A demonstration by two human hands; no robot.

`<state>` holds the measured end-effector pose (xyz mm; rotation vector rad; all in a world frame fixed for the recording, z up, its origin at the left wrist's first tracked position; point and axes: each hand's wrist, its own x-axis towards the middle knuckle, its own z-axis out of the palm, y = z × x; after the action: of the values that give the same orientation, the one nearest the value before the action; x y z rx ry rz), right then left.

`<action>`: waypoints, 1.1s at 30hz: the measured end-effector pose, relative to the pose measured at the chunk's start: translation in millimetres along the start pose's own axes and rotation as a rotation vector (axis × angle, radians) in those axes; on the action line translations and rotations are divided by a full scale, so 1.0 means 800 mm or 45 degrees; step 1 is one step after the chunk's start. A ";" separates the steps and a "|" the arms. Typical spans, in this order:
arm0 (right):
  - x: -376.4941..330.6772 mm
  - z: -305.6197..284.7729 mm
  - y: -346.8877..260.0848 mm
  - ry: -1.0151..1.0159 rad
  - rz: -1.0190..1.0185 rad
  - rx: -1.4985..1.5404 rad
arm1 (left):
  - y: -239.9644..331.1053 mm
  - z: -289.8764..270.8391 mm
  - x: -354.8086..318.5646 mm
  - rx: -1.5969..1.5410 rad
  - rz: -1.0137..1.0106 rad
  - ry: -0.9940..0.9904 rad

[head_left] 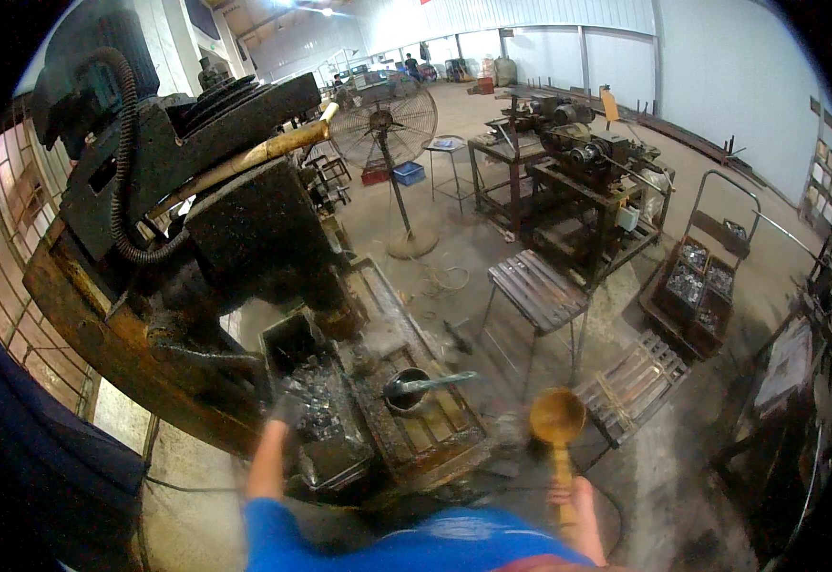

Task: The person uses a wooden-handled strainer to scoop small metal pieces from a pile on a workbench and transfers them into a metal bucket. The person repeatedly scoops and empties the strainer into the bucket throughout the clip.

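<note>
My right hand [573, 496] is closed round the handle of a yellow ladle [559, 416], its round bowl pointing away from me over the floor. My left hand [287, 410], dark and blurred, reaches to the left side of a grey metal bin [344, 469]; its fingers cannot be made out. Small shiny metal pieces [318, 405] lie heaped in that bin. Beside it, on the machine's ribbed bed [435, 434], stands a dark round pot [402, 391] with a greenish stick [446, 379] leaning out of it.
A large dark machine [244, 238] with a ribbed hose rises at the left. Ahead stand a pedestal fan [382, 119], a slatted stool [540, 289] and another machine on a frame [597, 172]. A lower slatted seat [630, 386] and a trolley with boxes of parts [692, 286] are at right.
</note>
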<state>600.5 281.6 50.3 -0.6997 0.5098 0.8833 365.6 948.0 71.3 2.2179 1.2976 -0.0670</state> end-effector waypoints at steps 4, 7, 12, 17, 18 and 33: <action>0.000 0.002 0.004 0.008 0.047 0.062 | -0.006 -0.008 -0.013 -0.485 0.085 0.011; -0.004 0.003 0.003 -0.043 0.113 0.177 | -0.006 0.001 -0.015 -1.184 0.052 -0.096; 0.005 -0.004 0.012 -0.130 0.155 0.082 | -0.048 -0.009 -0.007 -0.855 0.256 -0.038; -0.015 0.014 0.004 0.059 -0.016 -0.053 | 0.034 -0.005 -0.031 -0.571 0.066 -0.023; -0.014 0.015 0.004 0.040 -0.009 -0.058 | 0.048 -0.012 -0.047 0.036 0.096 0.145; -0.025 0.022 0.010 0.044 -0.037 -0.024 | 0.050 -0.015 -0.070 -0.150 0.089 0.180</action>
<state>585.1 287.8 72.6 -0.7392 0.5210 0.8508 365.4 895.0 116.7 2.1969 1.2624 0.1907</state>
